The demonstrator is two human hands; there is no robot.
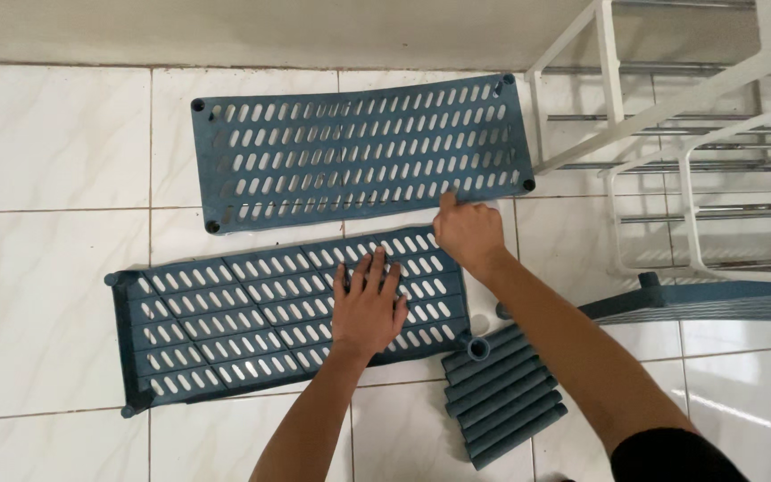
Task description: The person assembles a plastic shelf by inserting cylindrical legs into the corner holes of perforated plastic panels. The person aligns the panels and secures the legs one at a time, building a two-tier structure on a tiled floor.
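Two blue slotted plastic shelf panels lie on the white tiled floor. The far panel (359,147) lies top side up. The near panel (225,321) lies underside up, its ribs showing. My left hand (368,308) rests flat on the near panel, fingers spread. My right hand (468,234) sits at the near panel's far right corner, fingers curled, with one finger touching the front edge of the far panel.
A bundle of several blue plastic tubes (501,397) lies by my right forearm. A white metal rack (698,134) lies on its side at the upper right. Another blue shelf panel (716,299) sticks in from the right edge.
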